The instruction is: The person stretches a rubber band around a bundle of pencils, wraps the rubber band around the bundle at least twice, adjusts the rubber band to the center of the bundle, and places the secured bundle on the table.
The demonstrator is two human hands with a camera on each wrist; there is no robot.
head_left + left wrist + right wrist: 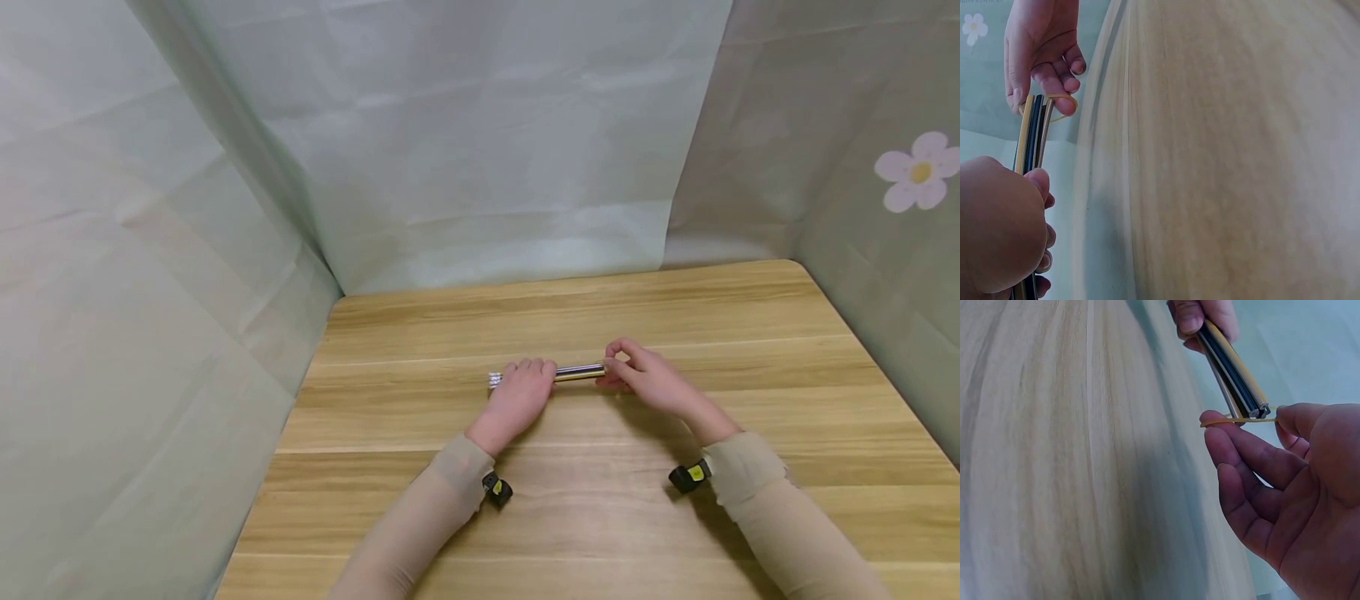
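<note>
My left hand point(519, 397) is curled round a bundle of sticks point(579, 373), gripping it along its left part, so only the ridged end pokes out past my knuckles. My right hand point(647, 377) is at the bundle's other end, fingers bent, with a rubber band point(1238, 421) stretched between the thumb and a fingertip right across that tip.

From the head camera the band is too small to make out; there the bundle reads as one shiny gold and dark bar lying crosswise just above the wooden table point(600, 517), roughly mid-table. The right wrist camera shows what that view hides: the band pulled taut and touching the bundle's end, and the separate yellow, black and grey strips packed side by side. The left wrist camera shows the band point(1060, 106) looped round my right fingertip point(1063, 103) and the strips running back into my left fist point(1000, 231).

Measured from the bundle, the table's far edge is near, meeting the pale cloth backdrop point(480, 150). Bare wood runs well out to the right and towards me; the left edge is closer.
</note>
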